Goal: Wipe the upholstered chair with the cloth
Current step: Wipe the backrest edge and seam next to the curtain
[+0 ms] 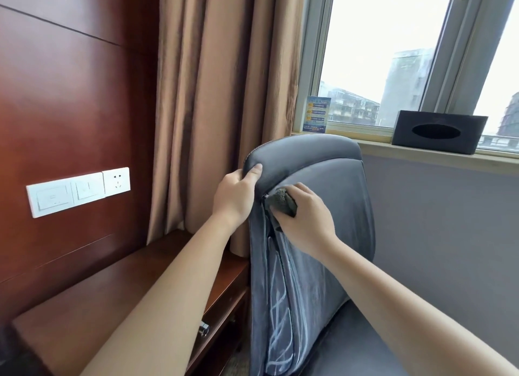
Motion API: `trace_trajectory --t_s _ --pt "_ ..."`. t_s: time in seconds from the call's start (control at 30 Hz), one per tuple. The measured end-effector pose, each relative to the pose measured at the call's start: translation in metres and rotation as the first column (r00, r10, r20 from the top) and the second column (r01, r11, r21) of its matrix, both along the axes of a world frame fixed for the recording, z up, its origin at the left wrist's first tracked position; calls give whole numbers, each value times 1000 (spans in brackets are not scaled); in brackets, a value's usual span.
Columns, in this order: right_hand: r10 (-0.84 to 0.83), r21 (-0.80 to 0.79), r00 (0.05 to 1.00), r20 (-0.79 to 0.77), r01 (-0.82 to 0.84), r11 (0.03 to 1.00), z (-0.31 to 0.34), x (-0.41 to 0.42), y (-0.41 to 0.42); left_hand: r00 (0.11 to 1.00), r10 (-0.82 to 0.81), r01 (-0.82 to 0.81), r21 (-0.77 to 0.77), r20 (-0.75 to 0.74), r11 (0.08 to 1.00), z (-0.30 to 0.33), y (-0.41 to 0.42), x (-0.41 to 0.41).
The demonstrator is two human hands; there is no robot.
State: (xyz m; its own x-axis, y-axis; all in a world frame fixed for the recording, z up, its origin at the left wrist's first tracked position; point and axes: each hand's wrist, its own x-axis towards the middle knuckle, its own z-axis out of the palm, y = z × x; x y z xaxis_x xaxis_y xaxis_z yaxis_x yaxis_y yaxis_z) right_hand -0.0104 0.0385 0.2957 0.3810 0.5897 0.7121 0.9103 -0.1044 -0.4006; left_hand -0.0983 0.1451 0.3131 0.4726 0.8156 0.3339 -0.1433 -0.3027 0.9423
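From the head view, we saw the grey chair (323, 179) standing by the window, beside a tan curtain (213, 95) and a wooden table (98, 300). The left hand (236, 193) had its grip clamped on the top left corner of the backrest, thumb over the front. The right hand (306, 215) had its grip bunched round a dark cloth (282, 203), pressing it against the backrest seam just below the headrest. A black tissue box (438, 131) sat on the sill.

bright window (393, 53) daylight, wide-angle edge distortion
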Motion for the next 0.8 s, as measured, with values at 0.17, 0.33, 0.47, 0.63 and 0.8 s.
trace_trajectory --t_s 0.17,0.33,0.47,0.63,0.8 --pt "-41 101 994 -105 52 994 7 -1 15 1000 8 -8 6 7 1000 -2 2 0" --pt "-119 144 993 16 115 983 -34 0 5 999 35 -36 16 39 999 -5 3 3" --pt "-157 71 987 35 154 985 -66 0 -15 997 48 -50 29 59 998 -5 1 4" --pt "-113 26 993 24 112 993 -17 -4 -9 993 27 -28 1 116 1000 -3 -6 5" --pt "-48 71 999 -9 48 996 11 -10 18 989 -26 41 -96 146 995 -5 -5 2"
